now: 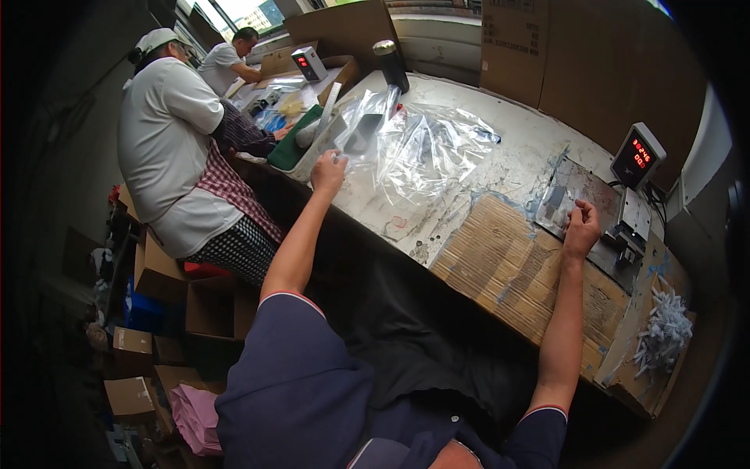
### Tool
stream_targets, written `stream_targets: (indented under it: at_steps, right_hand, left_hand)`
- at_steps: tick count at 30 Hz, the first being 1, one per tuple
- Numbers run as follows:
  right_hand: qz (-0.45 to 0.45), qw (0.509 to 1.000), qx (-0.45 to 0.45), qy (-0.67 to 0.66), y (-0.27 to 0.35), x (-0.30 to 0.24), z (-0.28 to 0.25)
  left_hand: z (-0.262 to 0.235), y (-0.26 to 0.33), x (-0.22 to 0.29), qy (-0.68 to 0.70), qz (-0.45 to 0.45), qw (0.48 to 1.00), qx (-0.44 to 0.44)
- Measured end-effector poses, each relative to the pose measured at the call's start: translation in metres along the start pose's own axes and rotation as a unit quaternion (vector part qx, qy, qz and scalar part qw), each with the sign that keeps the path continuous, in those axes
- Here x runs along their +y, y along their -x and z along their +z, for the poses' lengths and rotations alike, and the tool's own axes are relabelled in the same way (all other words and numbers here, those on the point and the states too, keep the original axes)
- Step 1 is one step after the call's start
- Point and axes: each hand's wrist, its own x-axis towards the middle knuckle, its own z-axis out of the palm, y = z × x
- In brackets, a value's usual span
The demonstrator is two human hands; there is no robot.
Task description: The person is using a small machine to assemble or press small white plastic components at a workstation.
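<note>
1. While both arms are stretched out over the desk (516,168), the left hand (328,172) is held at the near edge of a heap of clear plastic bags (426,148), its grip pinched on a small pale piece; what that piece is cannot be told.
2. From that grip, the heap is spread to the right and away across the desk.
3. The right hand (582,227) is set well apart, its grip closed on a grey foil pouch (566,195) lying on the dark platform beside a small digital scale (637,156).
4. The left hand is the nearer one to the bags; a worn cardboard sheet (508,266) lies between the two hands.
</note>
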Motion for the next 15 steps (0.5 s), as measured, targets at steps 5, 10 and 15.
stream_targets:
  at_steps: [5,10,15]
  right_hand:
    - [0.002,0.999,-0.031,0.03,-0.004,0.001,-0.004]
    - [-0.002,0.998,-0.047,0.05,-0.004,0.006,-0.003]
    - [-0.002,0.997,-0.052,0.058,-0.004,0.006,-0.005]
  left_hand:
    - [-0.001,-0.02,-0.016,-0.096,0.045,0.991,-0.079]
    - [0.001,-0.034,-0.035,-0.149,0.033,0.977,-0.151]
    - [0.008,-0.033,-0.043,-0.141,0.055,0.975,-0.164]
